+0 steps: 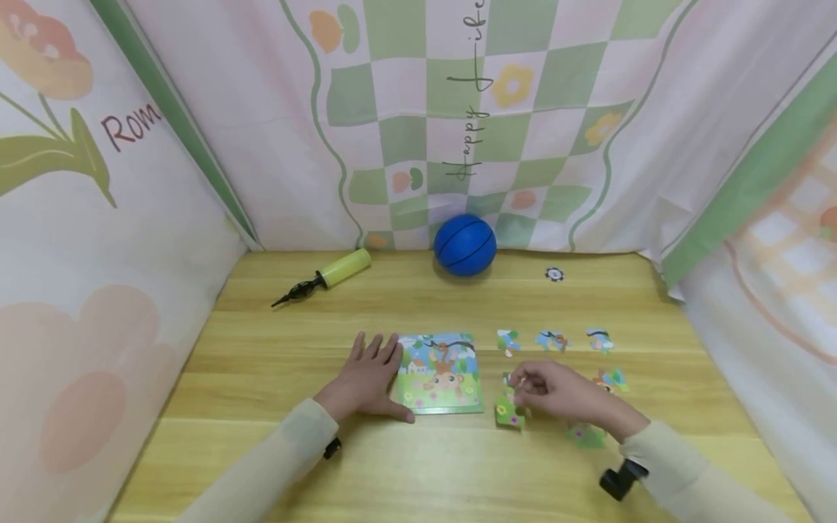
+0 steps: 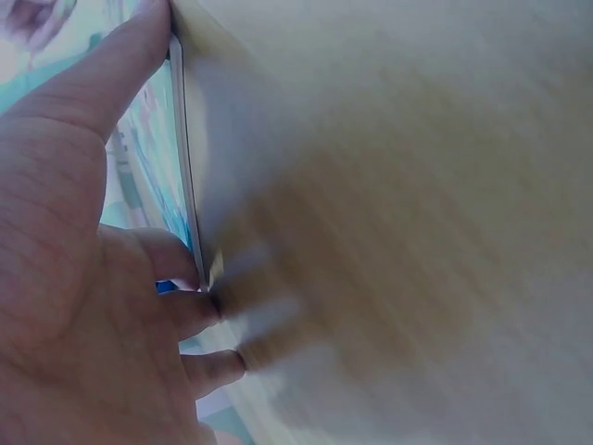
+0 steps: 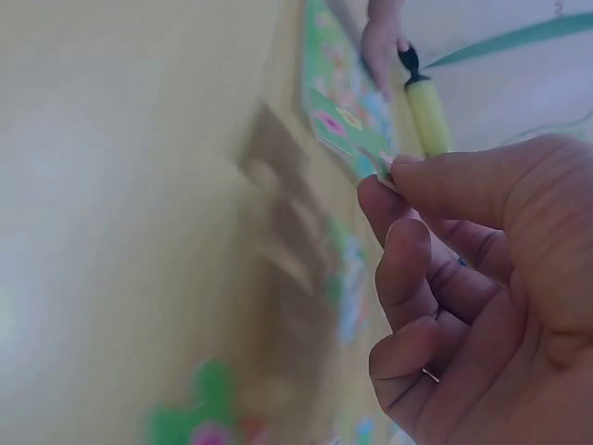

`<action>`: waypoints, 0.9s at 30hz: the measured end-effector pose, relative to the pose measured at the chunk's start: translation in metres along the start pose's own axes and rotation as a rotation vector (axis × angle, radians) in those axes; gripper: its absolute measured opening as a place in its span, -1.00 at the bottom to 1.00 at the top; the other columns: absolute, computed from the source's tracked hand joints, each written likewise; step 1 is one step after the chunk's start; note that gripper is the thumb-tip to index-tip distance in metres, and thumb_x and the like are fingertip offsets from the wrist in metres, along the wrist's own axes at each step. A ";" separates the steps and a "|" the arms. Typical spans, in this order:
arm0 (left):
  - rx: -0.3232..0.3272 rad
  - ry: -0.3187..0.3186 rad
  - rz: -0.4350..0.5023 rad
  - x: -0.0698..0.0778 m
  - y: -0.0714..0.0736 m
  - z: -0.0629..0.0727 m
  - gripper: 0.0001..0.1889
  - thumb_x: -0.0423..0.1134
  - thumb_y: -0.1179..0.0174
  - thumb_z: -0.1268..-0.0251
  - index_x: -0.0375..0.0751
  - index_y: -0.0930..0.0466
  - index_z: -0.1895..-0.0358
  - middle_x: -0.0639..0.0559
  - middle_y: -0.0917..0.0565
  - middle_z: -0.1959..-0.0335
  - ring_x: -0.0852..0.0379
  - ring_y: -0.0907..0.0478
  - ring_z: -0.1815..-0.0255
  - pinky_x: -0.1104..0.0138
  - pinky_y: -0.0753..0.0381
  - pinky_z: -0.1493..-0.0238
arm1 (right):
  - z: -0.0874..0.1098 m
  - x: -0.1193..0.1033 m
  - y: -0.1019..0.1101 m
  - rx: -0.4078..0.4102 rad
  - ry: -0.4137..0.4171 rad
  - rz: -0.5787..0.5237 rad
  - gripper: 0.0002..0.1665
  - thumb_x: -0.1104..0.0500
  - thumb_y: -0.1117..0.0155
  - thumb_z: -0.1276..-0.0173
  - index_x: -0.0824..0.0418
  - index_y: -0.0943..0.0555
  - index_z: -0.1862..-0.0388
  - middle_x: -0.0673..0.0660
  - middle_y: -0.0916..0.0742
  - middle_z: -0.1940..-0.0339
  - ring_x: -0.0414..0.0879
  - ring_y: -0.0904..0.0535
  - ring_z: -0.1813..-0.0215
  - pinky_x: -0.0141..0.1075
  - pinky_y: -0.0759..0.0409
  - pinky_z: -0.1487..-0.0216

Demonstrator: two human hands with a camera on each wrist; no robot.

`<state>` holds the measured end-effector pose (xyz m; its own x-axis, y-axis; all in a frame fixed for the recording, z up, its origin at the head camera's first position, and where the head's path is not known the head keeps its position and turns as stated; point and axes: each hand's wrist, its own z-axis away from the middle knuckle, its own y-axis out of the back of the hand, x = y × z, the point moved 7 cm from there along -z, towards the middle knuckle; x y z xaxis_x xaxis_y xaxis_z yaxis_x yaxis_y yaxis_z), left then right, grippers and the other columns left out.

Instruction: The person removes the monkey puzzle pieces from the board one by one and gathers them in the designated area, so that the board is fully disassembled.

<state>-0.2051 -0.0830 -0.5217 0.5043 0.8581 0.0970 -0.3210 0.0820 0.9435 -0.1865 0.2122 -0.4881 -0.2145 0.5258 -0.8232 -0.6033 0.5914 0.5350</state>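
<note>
A square puzzle board with a cartoon monkey picture lies flat on the table. My left hand has its fingers spread along the board's left edge, the thumb near its lower corner. In the left wrist view the fingertips are right at that edge. To the right of the board, my right hand pinches a green puzzle piece with flowers between thumb and forefinger; the right wrist view shows this piece tilted, with the other fingers curled below.
Loose puzzle pieces lie right of the board: a row of three, including a branch piece, and others partly hidden by the right hand, one of them a green piece. Behind are a yellow-green hand pump, a blue ball and a small round disc.
</note>
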 end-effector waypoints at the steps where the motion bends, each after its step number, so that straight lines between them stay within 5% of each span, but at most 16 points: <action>1: -0.004 0.003 -0.003 -0.001 0.000 0.000 0.40 0.74 -0.04 0.11 -0.19 0.14 -0.66 -0.14 0.20 -0.66 -0.23 0.28 -0.63 -0.17 0.56 -0.47 | 0.006 0.003 -0.002 -0.014 -0.002 -0.014 -0.75 0.16 -0.34 -0.45 0.24 -0.61 -0.01 0.03 -0.72 0.26 -0.05 -0.66 0.21 -0.28 -0.67 0.19; 8: -0.005 0.009 -0.007 -0.003 0.003 0.000 0.40 0.74 -0.05 0.11 -0.19 0.15 -0.66 -0.13 0.21 -0.66 -0.23 0.29 -0.63 -0.16 0.58 -0.47 | 0.026 0.012 -0.016 -0.051 -0.023 -0.039 -0.82 0.19 -0.34 -0.45 0.23 -0.62 0.04 0.07 -0.71 0.32 -0.11 -0.62 0.31 -0.31 -0.62 0.32; 27: 0.002 0.007 0.011 -0.003 0.003 -0.001 0.40 0.73 -0.08 0.11 -0.19 0.14 -0.66 -0.14 0.20 -0.66 -0.23 0.28 -0.63 -0.14 0.60 -0.47 | 0.026 0.018 -0.008 -0.019 -0.055 0.026 -0.75 0.10 -0.31 -0.49 0.23 -0.62 -0.01 0.04 -0.70 0.22 -0.14 -0.63 0.18 -0.31 -0.64 0.19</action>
<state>-0.2078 -0.0848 -0.5197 0.4950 0.8625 0.1052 -0.3246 0.0712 0.9432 -0.1653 0.2327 -0.5019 -0.1883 0.5741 -0.7968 -0.6124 0.5657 0.5523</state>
